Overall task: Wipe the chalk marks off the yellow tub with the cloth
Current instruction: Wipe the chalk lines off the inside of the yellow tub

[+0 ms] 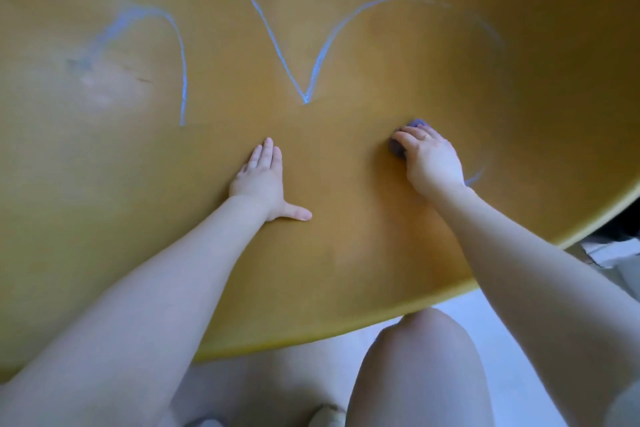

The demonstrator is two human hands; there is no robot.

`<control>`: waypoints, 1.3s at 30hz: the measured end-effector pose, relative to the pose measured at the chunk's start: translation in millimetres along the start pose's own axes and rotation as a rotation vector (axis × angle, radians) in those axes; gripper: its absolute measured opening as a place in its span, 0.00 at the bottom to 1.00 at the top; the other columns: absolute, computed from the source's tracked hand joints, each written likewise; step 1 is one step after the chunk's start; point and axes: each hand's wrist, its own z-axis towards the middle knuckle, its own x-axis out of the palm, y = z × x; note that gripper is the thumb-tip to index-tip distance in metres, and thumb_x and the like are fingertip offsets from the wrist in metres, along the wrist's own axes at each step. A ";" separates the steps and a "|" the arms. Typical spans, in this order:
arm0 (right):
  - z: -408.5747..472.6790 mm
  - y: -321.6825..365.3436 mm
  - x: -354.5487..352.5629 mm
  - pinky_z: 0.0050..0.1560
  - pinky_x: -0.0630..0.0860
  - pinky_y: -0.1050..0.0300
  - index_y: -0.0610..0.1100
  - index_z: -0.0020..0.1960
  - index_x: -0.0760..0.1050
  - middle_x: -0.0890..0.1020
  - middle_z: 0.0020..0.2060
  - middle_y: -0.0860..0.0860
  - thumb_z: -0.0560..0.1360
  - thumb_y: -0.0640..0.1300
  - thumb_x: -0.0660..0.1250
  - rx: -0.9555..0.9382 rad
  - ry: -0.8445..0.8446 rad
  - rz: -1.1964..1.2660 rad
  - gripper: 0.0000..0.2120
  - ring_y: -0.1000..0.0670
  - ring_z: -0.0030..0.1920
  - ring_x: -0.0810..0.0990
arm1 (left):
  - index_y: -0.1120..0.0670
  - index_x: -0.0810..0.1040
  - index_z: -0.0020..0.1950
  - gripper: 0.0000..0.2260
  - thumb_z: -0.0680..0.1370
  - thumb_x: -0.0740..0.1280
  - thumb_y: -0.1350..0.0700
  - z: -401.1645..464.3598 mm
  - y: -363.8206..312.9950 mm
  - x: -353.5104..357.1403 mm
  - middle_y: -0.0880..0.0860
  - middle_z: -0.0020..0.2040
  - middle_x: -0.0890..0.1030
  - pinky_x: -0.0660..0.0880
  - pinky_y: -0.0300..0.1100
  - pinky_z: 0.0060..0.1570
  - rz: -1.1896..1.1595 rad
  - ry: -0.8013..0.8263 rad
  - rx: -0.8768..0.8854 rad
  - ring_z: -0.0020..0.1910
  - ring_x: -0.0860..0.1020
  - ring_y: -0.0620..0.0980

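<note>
Two hands work on the tub (346,253), whose yellow surface fills most of the view. Nearest the camera, a bare knee (415,357) sits just below the tub's curved rim.

The left hand (261,180) lies flat on the tub, fingers straight and together, thumb spread to the side. It holds nothing and appears to brace the tub.

The right hand (429,159) curls its fingers over the cloth (401,147), a small dark wad pressed against the tub. A ring shows on one finger. A short chalk trace (474,177) lies just beside this wrist.

Farther out, the main chalk marks remain: a V-shaped stroke (306,94) above the gap between the hands, a faint arc (450,7) running right from it, and a hooked line (181,55) to the left with a smeared patch (104,35) beside it.

Step in hand, by judgement: wiping is under way at the near right, with most marks not yet removed. The next move calls for carrying the cloth up to the V's point, keeping firm pressure, and steadying the tub with the left hand.

Limits of view: the hand covers most of the cloth, so its size and fold cannot be told. The V's left stroke runs off the top edge. The tub's full shape is cut off, and the objects at the far right edge are too dark to identify.
</note>
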 end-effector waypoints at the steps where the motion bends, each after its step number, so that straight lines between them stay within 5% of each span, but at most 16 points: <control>1: 0.4 7.5 1.7 0.62 0.65 0.50 0.42 0.60 0.75 0.76 0.62 0.45 0.72 0.32 0.59 0.041 -0.016 0.032 0.18 0.42 0.65 0.70 | 0.58 0.37 0.76 0.58 0.63 0.70 0.33 0.7 0.1 0.2 0.52 0.76 0.34 0.47 0.44 0.73 -0.006 -0.002 0.000 0.76 0.39 0.48; 6: -70.0 94.1 12.9 0.47 0.76 0.49 0.39 0.47 0.80 0.84 0.46 0.43 0.62 0.31 0.61 -0.126 -0.048 0.244 0.16 0.41 0.47 0.82 | 0.58 0.37 0.76 0.60 0.62 0.69 0.31 1.7 0.5 -1.3 0.52 0.76 0.35 0.48 0.45 0.73 0.024 0.005 0.012 0.76 0.39 0.49; 10: -127.3 144.0 8.0 0.50 0.75 0.50 0.41 0.49 0.80 0.83 0.50 0.46 0.67 0.39 0.53 -0.273 0.056 0.359 0.20 0.43 0.51 0.81 | 0.60 0.37 0.76 0.59 0.63 0.69 0.31 -0.1 -2.1 -9.0 0.54 0.76 0.36 0.49 0.45 0.73 0.064 0.010 0.037 0.76 0.40 0.51; 13: -121.3 120.0 -0.9 0.47 0.77 0.51 0.44 0.52 0.80 0.83 0.51 0.46 0.72 0.42 0.54 -0.359 0.128 0.243 0.17 0.44 0.50 0.82 | 0.57 0.36 0.76 0.57 0.65 0.69 0.32 -2.4 6.7 -11.7 0.53 0.76 0.35 0.47 0.47 0.73 0.032 0.036 0.100 0.76 0.39 0.51; 19: -99.9 51.7 -17.2 0.48 0.76 0.49 0.38 0.47 0.79 0.82 0.47 0.41 0.71 0.38 0.58 0.179 -0.032 -0.002 0.12 0.40 0.50 0.80 | 0.51 0.38 0.77 0.51 0.68 0.69 0.36 -23.6 35.4 -14.9 0.50 0.76 0.36 0.45 0.47 0.74 0.081 0.172 0.370 0.76 0.39 0.48; 21: -107.6 74.5 -11.3 0.49 0.76 0.49 0.38 0.47 0.80 0.83 0.47 0.41 0.68 0.34 0.60 0.205 -0.053 0.047 0.12 0.39 0.50 0.80 | 0.52 0.39 0.77 0.53 0.66 0.70 0.35 -33.6 38.9 -8.2 0.50 0.76 0.35 0.43 0.45 0.73 0.179 0.223 0.417 0.75 0.38 0.48; 27: -150.8 182.1 0.7 0.46 0.79 0.46 0.42 0.46 0.81 0.84 0.46 0.45 0.68 0.39 0.58 -0.031 -0.021 0.297 0.14 0.41 0.47 0.82 | 0.53 0.38 0.77 0.57 0.63 0.71 0.34 -34.8 45.0 -3.0 0.51 0.76 0.34 0.44 0.45 0.73 0.247 0.227 0.451 0.75 0.37 0.50; 32: -155.6 167.7 -9.1 0.44 0.77 0.51 0.44 0.52 0.80 0.82 0.52 0.46 0.74 0.44 0.54 -0.241 0.095 0.211 0.17 0.43 0.51 0.81 | 0.52 0.38 0.77 0.58 0.62 0.71 0.33 -33.0 44.8 -2.1 0.50 0.76 0.34 0.48 0.47 0.73 0.263 0.212 0.452 0.76 0.38 0.50; 35: -137.4 116.2 -16.6 0.43 0.78 0.48 0.43 0.52 0.80 0.82 0.51 0.44 0.74 0.42 0.57 -0.077 0.079 0.029 0.14 0.40 0.50 0.81 | 0.52 0.38 0.77 0.59 0.61 0.72 0.32 -31.7 42.5 -5.0 0.50 0.76 0.35 0.50 0.48 0.73 0.307 0.206 0.449 0.76 0.39 0.52; 39: -122.7 68.9 -26.2 0.53 0.71 0.50 0.42 0.55 0.78 0.79 0.56 0.46 0.74 0.34 0.61 0.297 0.069 -0.109 0.13 0.41 0.58 0.74 | 0.53 0.37 0.77 0.59 0.61 0.71 0.32 -32.8 36.0 -7.2 0.52 0.76 0.36 0.52 0.48 0.72 0.368 0.209 0.436 0.76 0.40 0.53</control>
